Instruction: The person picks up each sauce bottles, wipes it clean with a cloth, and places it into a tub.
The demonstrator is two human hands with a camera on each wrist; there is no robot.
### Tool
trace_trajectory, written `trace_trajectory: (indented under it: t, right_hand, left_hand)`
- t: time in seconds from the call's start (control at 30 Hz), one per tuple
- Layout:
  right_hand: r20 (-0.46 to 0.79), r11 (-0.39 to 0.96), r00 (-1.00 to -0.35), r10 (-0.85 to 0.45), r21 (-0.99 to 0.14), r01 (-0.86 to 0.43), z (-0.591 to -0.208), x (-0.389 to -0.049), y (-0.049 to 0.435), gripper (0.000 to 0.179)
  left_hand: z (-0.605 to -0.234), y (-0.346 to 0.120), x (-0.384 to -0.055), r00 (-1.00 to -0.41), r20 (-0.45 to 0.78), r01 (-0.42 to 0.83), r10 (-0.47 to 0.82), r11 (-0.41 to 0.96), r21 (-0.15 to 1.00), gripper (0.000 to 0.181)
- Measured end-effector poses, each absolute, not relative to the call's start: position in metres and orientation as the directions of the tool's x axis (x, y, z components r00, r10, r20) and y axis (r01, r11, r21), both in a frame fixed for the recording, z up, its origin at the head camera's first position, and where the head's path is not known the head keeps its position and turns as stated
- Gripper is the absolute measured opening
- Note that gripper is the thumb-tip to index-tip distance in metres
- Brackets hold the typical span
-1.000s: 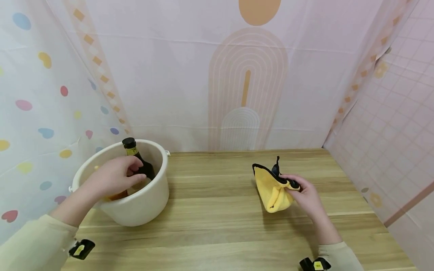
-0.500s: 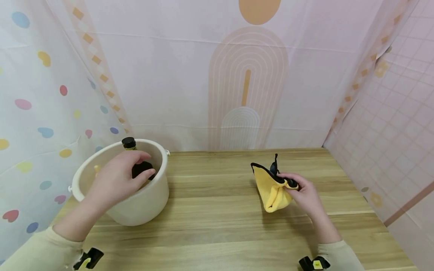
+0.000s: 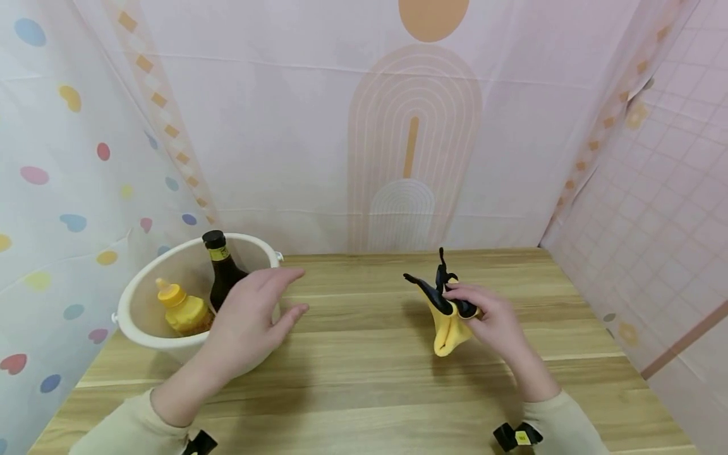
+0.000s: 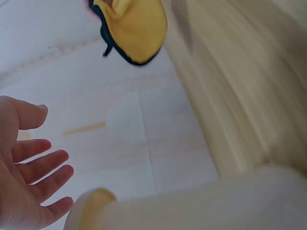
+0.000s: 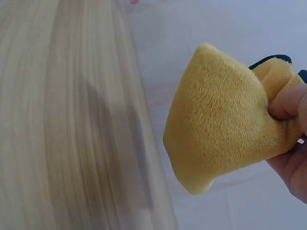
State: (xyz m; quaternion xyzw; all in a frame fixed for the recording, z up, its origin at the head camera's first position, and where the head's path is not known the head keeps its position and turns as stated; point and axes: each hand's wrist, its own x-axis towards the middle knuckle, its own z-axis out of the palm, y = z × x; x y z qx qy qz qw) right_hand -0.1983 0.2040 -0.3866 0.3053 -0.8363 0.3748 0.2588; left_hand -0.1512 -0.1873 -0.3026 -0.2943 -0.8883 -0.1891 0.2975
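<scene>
My right hand [image 3: 489, 319] pinches a folded yellow cloth with black edging [image 3: 447, 332] above the table. In the right wrist view the fluffy yellow cloth [image 5: 220, 115] hangs from between thumb and fingers. My left hand [image 3: 250, 319] holds nothing; its thumb and fingers are spread apart, in front of the white bucket [image 3: 142, 338] in the head view. Inside the bucket stand a dark bottle with a black cap [image 3: 224, 272] and a yellow bottle with a nipple-shaped top [image 3: 183, 306]. The left hand hides part of the bucket and of the dark bottle.
The wooden table [image 3: 364, 392] reaches back to a patterned curtain [image 3: 296, 139]. More printed fabric [image 3: 654, 208] hangs along the right side, and spotted fabric [image 3: 51, 253] on the left, close to the bucket.
My left hand has moved out from over the bucket to the right, its fingers opening wider. My right hand has shifted slightly left with the cloth, whose folds now hang narrower.
</scene>
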Motion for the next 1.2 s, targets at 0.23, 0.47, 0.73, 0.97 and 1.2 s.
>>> trace_trajectory:
  t: [0.23, 0.47, 0.73, 0.97, 1.2]
  right_hand:
    - [0.603, 0.583, -0.587, -0.540, -0.236, -0.778, -0.387, -0.200, 0.190, 0.060]
    - [0.508, 0.549, -0.567, -0.648, -0.204, -0.810, -0.395, -0.202, 0.176, 0.056]
    - [0.499, 0.532, -0.527, -0.688, -0.147, -0.834, -0.401, -0.203, 0.163, 0.051]
    - [0.448, 0.556, -0.547, -0.707, -0.125, -0.822, -0.402, -0.204, 0.155, 0.051]
    - [0.273, 0.586, -0.620, -0.736, -0.202, -0.785, -0.406, -0.204, 0.144, 0.052]
  left_hand:
    - [-0.322, -0.172, -0.151, -0.635, 0.643, 0.670, 0.428, 0.720, 0.183, 0.048]
    - [-0.342, -0.165, -0.150, -0.645, 0.631, 0.671, 0.431, 0.715, 0.198, 0.050]
    - [-0.363, -0.158, -0.146, -0.690, 0.609, 0.638, 0.392, 0.727, 0.255, 0.049]
    - [-0.379, -0.153, -0.147, -0.656, 0.628, 0.660, 0.419, 0.722, 0.208, 0.047]
    - [-0.386, -0.150, -0.146, -0.672, 0.605, 0.654, 0.427, 0.725, 0.216, 0.048]
